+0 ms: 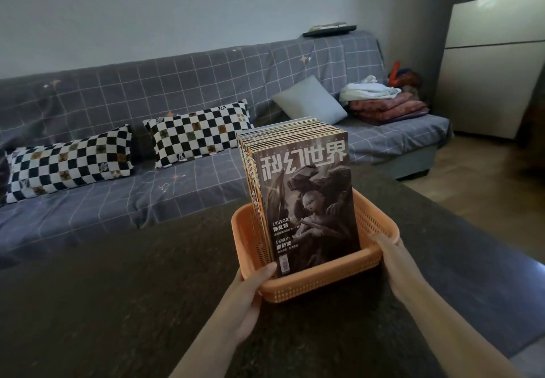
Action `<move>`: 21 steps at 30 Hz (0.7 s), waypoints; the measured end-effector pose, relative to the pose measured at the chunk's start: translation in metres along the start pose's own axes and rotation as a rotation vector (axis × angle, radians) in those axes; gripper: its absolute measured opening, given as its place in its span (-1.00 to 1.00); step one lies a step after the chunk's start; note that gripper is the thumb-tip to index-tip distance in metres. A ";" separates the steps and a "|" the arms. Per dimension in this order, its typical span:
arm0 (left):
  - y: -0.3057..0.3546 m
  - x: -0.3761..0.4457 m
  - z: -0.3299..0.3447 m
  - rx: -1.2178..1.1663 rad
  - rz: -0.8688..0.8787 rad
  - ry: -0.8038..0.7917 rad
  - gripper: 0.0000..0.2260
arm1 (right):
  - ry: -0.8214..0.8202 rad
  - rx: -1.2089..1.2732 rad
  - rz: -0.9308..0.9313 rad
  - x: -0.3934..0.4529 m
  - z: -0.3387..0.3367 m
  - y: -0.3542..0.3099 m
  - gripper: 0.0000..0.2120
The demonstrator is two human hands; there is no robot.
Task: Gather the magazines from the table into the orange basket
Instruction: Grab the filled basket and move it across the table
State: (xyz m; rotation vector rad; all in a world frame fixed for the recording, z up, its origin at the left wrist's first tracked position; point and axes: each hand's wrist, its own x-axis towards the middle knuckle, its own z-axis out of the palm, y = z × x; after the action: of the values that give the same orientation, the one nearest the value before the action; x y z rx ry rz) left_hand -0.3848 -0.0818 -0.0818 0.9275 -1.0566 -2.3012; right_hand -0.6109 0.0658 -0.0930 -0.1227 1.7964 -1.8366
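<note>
Both hands grip the orange basket (pixel 312 281) — the left hand (pixel 250 292) wraps its near-left corner, thumb over the rim, and the right hand (pixel 393 259) clasps the right rim. Between the two grips the magazines (pixel 298 183) stand upright inside the basket, covers facing the person. The basket rests on the dark table (pixel 118 304) — beyond it, a grey checked sofa (pixel 177 88).
</note>
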 end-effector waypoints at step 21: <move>-0.009 0.167 0.139 0.129 0.100 -0.176 -0.39 | 0.195 -0.169 0.001 0.195 -0.054 -0.077 -0.47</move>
State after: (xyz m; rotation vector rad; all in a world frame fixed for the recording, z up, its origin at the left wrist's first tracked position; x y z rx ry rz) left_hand -0.6006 -0.1125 -0.0871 0.7111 -1.3073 -2.2858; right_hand -0.8227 0.0223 -0.0862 -0.0056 2.0847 -1.7447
